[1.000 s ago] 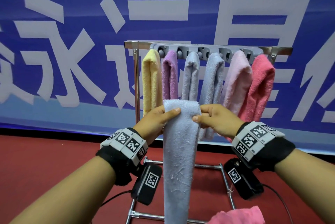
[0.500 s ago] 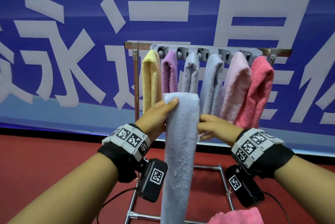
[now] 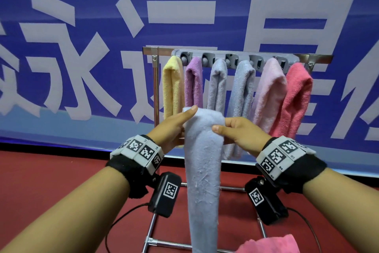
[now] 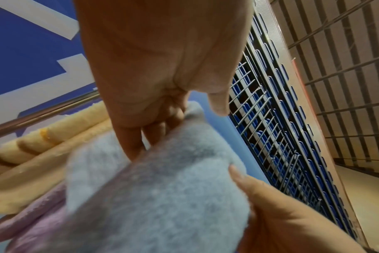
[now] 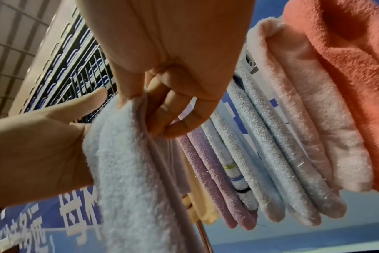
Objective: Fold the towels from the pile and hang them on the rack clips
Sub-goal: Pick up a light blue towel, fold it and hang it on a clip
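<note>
Blue banner (image 3: 92, 27) with large white characters, red floor (image 3: 51, 174) below.
</note>
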### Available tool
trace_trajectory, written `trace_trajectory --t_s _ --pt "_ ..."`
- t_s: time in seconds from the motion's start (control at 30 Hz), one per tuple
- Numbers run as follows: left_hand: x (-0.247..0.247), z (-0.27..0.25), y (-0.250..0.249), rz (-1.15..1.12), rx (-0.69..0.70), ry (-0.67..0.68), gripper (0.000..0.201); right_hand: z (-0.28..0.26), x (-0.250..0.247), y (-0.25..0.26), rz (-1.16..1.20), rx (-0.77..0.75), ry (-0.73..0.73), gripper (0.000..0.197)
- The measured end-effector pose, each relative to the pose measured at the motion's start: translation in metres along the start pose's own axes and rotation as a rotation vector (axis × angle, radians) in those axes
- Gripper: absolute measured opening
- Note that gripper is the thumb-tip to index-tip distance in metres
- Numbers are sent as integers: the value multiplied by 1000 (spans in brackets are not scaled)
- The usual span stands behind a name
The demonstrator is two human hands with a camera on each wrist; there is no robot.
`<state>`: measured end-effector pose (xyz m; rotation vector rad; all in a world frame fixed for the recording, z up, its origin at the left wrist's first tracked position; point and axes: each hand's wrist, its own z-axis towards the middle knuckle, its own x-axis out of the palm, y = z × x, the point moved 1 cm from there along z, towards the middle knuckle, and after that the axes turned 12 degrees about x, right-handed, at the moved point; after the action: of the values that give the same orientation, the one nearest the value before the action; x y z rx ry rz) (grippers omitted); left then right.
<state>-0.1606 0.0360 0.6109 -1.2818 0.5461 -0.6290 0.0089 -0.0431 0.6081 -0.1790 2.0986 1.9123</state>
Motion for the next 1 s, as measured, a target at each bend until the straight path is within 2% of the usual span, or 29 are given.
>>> trace_trajectory --t_s 0.07,0.17,0.27,0.37,0.47,0.6,0.7,0.8,1.0 --pt "-1 -7 8 -13 -5 69 46 3 -2 3 48 -4 30 18" --pt "1 -14 24 30 4 128 36 5 -4 5 78 -23 9 18" --pt "8 -17 34 20 12 105 23 4 -9 6 134 -25 -41 17" --pt "15 -14 30 -31 57 73 25 1 -14 3 147 -3 -92 14" --pt "23 -6 19 -102 81 93 27 -2 -17 -6 145 43 -64 28" --pt "29 3 7 -121 66 95 34 -6 -15 -19 183 153 46 44" --pt "26 6 1 -121 51 72 35 -6 -14 -23 167 196 97 35" --pt "18 7 -2 -119 41 26 34 -7 -13 -22 131 195 90 12" --pt "1 4 4 -50 9 -60 33 -5 -5 -12 85 79 -19 17"
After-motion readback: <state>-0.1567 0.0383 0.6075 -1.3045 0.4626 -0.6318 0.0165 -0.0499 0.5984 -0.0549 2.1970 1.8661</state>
